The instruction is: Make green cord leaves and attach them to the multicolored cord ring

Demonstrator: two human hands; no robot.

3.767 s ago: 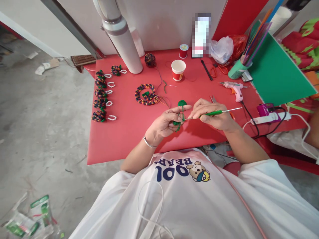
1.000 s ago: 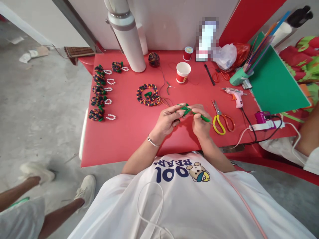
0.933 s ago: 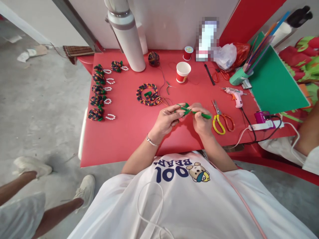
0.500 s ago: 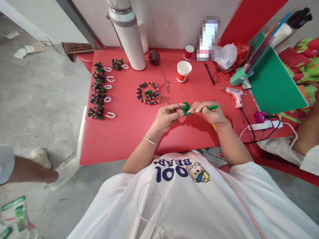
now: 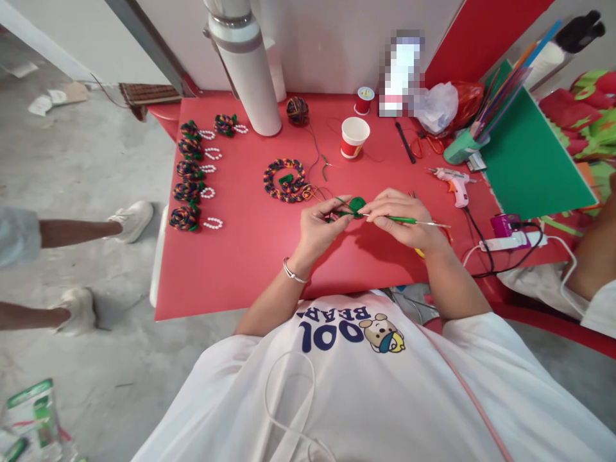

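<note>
My left hand (image 5: pixel 323 226) pinches a small piece of green yarn work, with a strand running over its fingers. Between my hands sits a round green yarn ball (image 5: pixel 357 205). My right hand (image 5: pixel 399 217) grips a crochet hook (image 5: pixel 403 220) with a green handle; its metal tip touches the yarn work at my left fingertips. Beyond my left hand, a multicoloured braided cord (image 5: pixel 283 160) lies coiled on the red table (image 5: pixel 231 269), with a green piece inside the coil. Which stitch the hook is in cannot be made out.
Several multicoloured yarn pieces (image 5: pixel 185 218) with bead loops lie at the left. Behind are a white flask (image 5: pixel 253 77), a dark yarn ball (image 5: pixel 297 111) and a paper cup (image 5: pixel 355 137). A glue gun (image 5: pixel 459 187) and power strip (image 5: pixel 513 242) are at the right. A person's legs show left.
My right hand has turned the hook, so its back end now points right and slightly down. The person at the left has shifted, with both shoes now visible.
</note>
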